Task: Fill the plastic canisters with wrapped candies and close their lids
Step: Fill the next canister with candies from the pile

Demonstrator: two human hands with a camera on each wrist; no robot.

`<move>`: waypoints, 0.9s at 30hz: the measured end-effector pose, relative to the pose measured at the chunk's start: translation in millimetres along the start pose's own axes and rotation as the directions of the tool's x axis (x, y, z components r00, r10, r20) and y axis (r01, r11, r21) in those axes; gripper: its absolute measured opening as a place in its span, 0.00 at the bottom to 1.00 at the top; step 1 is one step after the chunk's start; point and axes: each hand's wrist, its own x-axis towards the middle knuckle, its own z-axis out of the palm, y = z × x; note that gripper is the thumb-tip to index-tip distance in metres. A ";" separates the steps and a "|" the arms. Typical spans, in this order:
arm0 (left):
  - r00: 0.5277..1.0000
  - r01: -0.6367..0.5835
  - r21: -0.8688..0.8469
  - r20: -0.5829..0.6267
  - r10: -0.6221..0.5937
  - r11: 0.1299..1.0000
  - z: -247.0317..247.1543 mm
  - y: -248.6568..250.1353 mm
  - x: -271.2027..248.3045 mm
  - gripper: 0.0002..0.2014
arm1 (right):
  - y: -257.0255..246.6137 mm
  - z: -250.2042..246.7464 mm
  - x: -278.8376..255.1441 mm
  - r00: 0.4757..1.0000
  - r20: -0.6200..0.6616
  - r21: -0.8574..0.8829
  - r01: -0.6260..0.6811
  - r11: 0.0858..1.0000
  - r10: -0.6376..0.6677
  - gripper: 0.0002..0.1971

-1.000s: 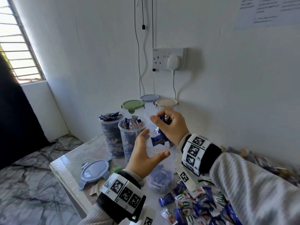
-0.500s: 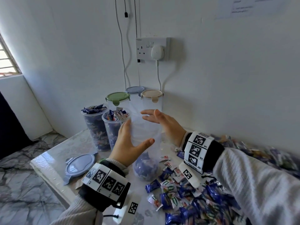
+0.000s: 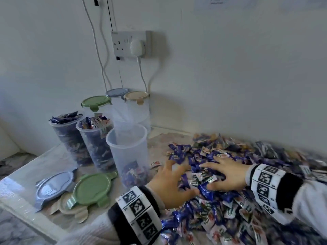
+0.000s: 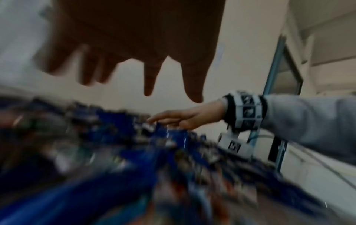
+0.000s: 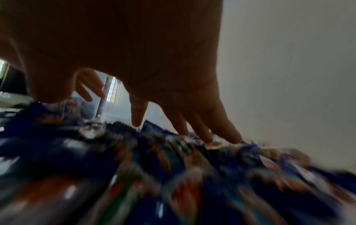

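Note:
A clear open canister (image 3: 128, 152) stands on the table with a shallow layer of candies at its bottom. Two open canisters (image 3: 93, 138) left of it are full to the brim. Right of it spreads a big pile of blue wrapped candies (image 3: 230, 174). My left hand (image 3: 171, 183) hovers just above the pile's near left edge, fingers spread and straight, shown also in the left wrist view (image 4: 134, 68). My right hand (image 3: 224, 172) lies spread on the pile, fingertips (image 5: 237, 140) touching wrappers. Neither hand holds anything.
Three lidded canisters, green (image 3: 96, 103), blue-grey (image 3: 116, 92) and beige (image 3: 136, 97), stand against the wall. Loose lids, blue-grey (image 3: 53, 184) and green (image 3: 92, 188), lie near the table's front left edge. A wall socket with a plug (image 3: 131, 44) hangs above.
Both hands left the open canister and moved right and down onto the candy pile. The candies that the right hand held a second ago are gone from it.

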 end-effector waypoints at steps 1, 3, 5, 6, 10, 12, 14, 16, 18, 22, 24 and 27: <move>0.982 0.115 0.130 0.135 -0.132 0.985 13.6 -2.4 4.2 0.44 | 3.4 8.1 -4.7 0.999 0.049 -0.010 -0.024 1.000 0.025 0.55; 0.941 0.197 0.240 0.228 -0.252 0.951 30.5 -4.0 9.5 0.51 | 7.2 20.5 -11.1 0.995 0.094 0.012 -0.030 0.999 0.029 0.54; 0.967 0.114 0.292 0.188 -0.174 0.950 43.0 -6.0 8.9 0.50 | 5.7 27.9 -17.4 0.995 0.101 0.049 -0.011 0.999 0.006 0.50; 0.989 0.070 0.362 0.095 -0.111 0.930 46.8 -7.2 9.3 0.48 | 4.4 31.1 -19.5 0.996 0.094 0.043 -0.004 0.999 0.000 0.49; 0.999 0.012 0.474 0.022 -0.026 0.880 52.2 5.5 10.9 0.39 | -4.2 37.5 -21.2 1.000 0.004 -0.068 -0.013 0.998 0.013 0.37; 0.998 0.007 0.505 0.045 -0.034 0.863 55.4 3.2 15.0 0.37 | -4.8 36.4 -16.4 0.999 -0.034 -0.072 -0.015 0.997 0.013 0.30; 1.000 0.024 0.418 -0.007 -0.023 0.908 53.8 4.9 14.9 0.37 | -3.8 34.2 -10.4 0.999 -0.039 -0.046 -0.018 0.999 0.017 0.26; 0.993 0.035 0.315 0.100 -0.070 0.948 49.4 5.5 21.0 0.29 | -2.5 31.9 -3.9 0.999 -0.046 0.008 -0.023 1.000 0.023 0.23; 0.983 0.062 0.258 0.150 -0.103 0.964 45.7 0.1 32.9 0.19 | -1.2 27.9 2.1 0.995 -0.096 0.053 -0.007 0.999 0.012 0.20; 0.986 0.072 0.143 0.141 -0.092 0.987 30.3 -2.7 43.0 0.15 | -2.1 21.1 7.5 0.976 -0.218 0.172 0.032 0.985 0.006 0.17; 0.992 0.061 0.068 0.110 -0.069 0.996 21.0 -4.3 41.1 0.13 | -2.9 20.7 8.9 0.974 -0.227 0.215 0.031 0.976 0.019 0.16; 0.999 -0.041 -0.077 -0.029 0.039 0.996 -10.3 1.4 27.3 0.06 | -4.8 17.2 10.6 0.971 -0.235 0.254 0.030 0.967 0.032 0.07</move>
